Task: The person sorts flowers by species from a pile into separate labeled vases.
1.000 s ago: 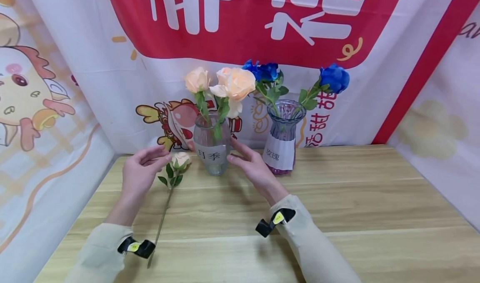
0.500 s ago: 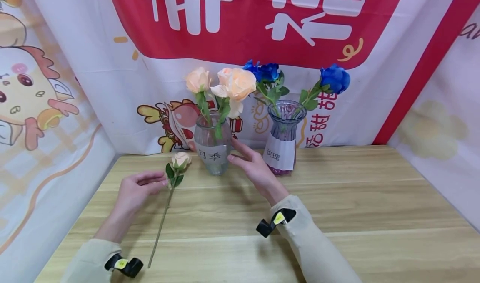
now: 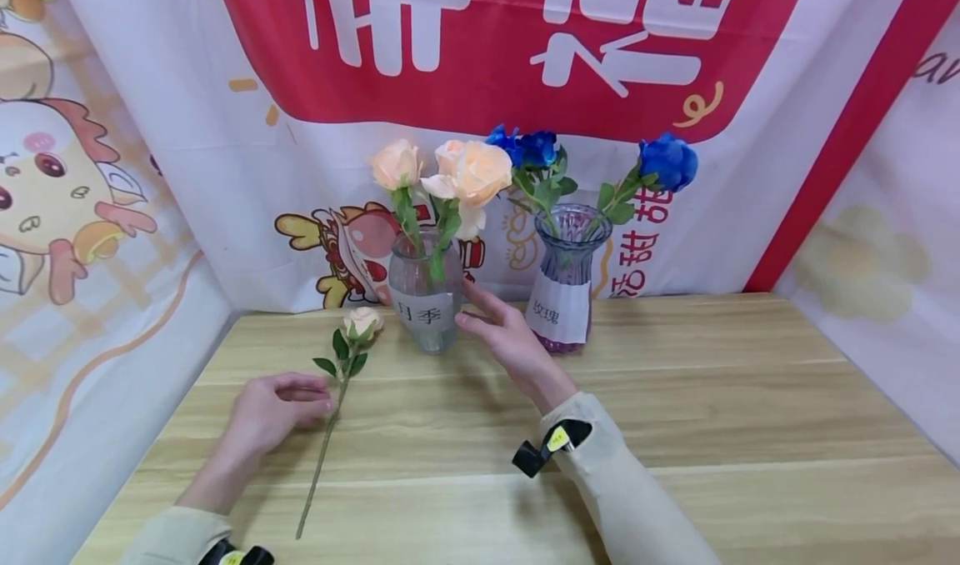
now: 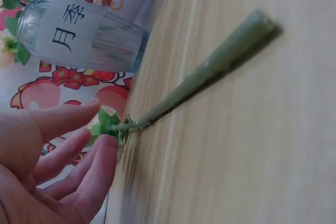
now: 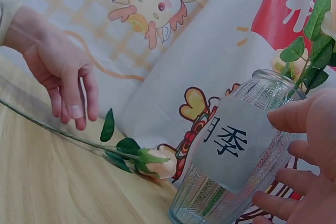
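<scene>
A single pale peach rose (image 3: 363,323) with a long green stem lies on the wooden table. My left hand (image 3: 273,411) hovers beside that stem, thumb and fingers apart, as the left wrist view also shows. Against the right side of a clear glass vase (image 3: 432,338) rests my right hand (image 3: 513,344), its fingers extended. In the right wrist view the thumb is at the edge of the vase's white label (image 5: 231,145), with the fingers spread behind. Peach roses (image 3: 483,172) stand in this vase.
Right of my right hand stands a purple-blue glass vase (image 3: 566,261) with a white label, holding blue roses (image 3: 667,161). A printed cloth (image 3: 225,173) hangs behind the table (image 3: 712,415) and along its sides.
My left hand has come down and toward me, from beside the rose's bloom to beside its stem below the leaves. The right hand stays at the clear vase.
</scene>
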Available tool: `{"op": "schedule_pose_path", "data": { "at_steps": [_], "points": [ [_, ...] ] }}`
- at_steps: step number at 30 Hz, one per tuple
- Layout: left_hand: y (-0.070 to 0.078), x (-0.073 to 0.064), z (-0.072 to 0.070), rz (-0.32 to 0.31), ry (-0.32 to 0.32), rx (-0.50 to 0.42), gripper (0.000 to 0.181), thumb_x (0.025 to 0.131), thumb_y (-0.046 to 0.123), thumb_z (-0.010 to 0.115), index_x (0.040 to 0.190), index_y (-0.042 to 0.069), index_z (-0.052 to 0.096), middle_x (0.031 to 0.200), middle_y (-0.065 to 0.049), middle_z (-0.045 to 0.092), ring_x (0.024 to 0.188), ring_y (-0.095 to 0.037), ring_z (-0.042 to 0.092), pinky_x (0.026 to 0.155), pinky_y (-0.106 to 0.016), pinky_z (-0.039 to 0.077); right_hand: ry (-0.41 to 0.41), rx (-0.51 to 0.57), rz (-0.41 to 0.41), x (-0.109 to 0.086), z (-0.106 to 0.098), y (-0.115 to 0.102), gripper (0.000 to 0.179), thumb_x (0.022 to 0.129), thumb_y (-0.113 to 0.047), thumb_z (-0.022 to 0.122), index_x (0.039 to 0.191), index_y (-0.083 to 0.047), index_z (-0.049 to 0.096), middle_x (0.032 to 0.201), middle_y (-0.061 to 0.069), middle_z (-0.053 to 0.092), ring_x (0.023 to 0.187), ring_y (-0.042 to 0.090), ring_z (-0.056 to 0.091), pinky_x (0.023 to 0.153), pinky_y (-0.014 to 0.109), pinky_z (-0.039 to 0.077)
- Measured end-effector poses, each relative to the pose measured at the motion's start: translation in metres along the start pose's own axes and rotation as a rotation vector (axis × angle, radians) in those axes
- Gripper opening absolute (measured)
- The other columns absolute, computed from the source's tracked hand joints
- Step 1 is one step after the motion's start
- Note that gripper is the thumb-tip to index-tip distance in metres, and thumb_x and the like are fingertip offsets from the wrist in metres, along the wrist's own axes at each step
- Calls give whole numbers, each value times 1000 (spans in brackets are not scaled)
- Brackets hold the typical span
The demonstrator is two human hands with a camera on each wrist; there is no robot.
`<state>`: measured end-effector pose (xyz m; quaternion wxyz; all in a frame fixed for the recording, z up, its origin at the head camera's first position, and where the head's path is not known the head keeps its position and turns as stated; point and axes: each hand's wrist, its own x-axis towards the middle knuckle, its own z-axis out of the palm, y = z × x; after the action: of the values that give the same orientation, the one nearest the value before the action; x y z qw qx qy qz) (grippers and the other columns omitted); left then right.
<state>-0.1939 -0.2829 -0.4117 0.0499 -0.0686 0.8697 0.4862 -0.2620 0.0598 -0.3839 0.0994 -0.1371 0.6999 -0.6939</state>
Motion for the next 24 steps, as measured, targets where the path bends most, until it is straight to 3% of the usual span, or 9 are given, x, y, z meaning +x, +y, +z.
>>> {"op": "schedule_pose_path", "data": {
  "at_steps": [6, 14, 24],
  "points": [
    [-3, -1, 9, -8, -54, -45, 54, 82, 12, 90, 129, -6, 68, 113, -17, 81, 85, -13, 79, 74, -30, 66, 0, 1, 8, -1, 0, -1, 68, 105, -24, 65, 166, -23, 36, 174, -2, 35, 155, 31, 45, 133, 53, 27],
    [-3, 2, 15, -30, -32, -50, 60, 77, 7, 93, 130, -7, 67, 114, -20, 80, 86, -16, 79, 73, -31, 67, 2, 2, 12, -1, 0, -1, 67, 105, -24, 65, 166, -24, 37, 174, -2, 36, 155, 30, 44, 134, 53, 26],
    [-2, 4, 20, -45, 7, -3, 53, 77, 1, 91, 125, -7, 69, 104, -16, 82, 82, -16, 79, 71, -30, 66, 2, 3, 13, -1, 0, 0, 67, 105, -25, 65, 166, -24, 37, 174, -3, 35, 155, 30, 44, 134, 53, 26]
  ]
}}
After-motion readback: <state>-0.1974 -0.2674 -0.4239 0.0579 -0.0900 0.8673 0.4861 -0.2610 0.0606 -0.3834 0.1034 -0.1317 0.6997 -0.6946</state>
